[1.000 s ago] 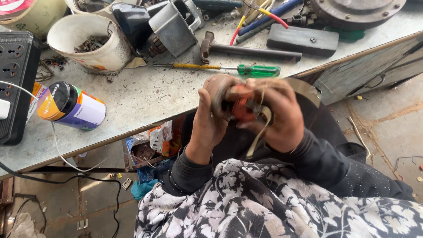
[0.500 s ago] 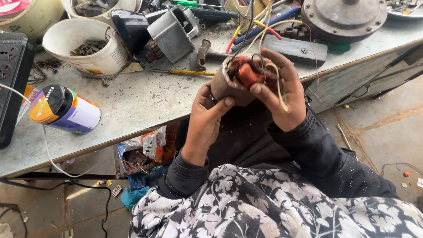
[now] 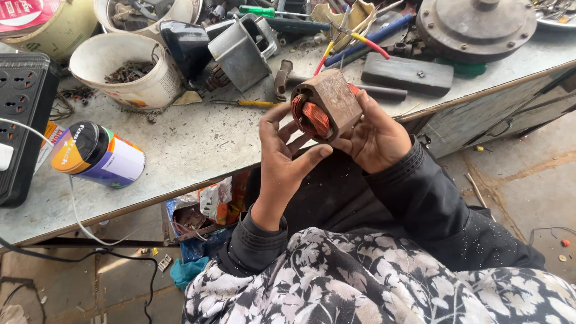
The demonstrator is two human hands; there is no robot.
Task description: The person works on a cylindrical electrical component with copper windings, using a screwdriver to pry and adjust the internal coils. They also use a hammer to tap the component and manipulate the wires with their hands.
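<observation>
Copper windings glowing orange inside a rusty brown stator [image 3: 326, 105], held up over the near edge of the bench [image 3: 198, 147]. Right hand [image 3: 377, 137] cupped behind and under it, fingers wrapped round the far side, gripping. Left hand [image 3: 287, 157] spread open against the near face, fingertips resting by the windings, thumb stretched toward the right palm; touching rather than clasping.

Crowded bench behind. White tub [image 3: 126, 71] of dark scrap at upper left, a can [image 3: 99, 156] lying on its side near the left edge, black socket strip [image 3: 21, 120] at far left with a white cable trailing off the bench. Grey metal housing [image 3: 243, 51] just beyond the stator, a yellow-handled screwdriver [image 3: 249, 103] lying flat before it, a hammer [image 3: 285, 81] partly hidden by the stator. Dark flat block [image 3: 408, 73] to the right, round rusty motor cover [image 3: 477, 24] behind it, red, yellow and blue wires [image 3: 360, 39] between. Below the bench, a box of rags and wrappers [image 3: 204, 210].

Against half a second back: stator turned, open bore now facing the camera and no loose leads draped over the right hand; left fingers opened out from a pinch at its rim.
</observation>
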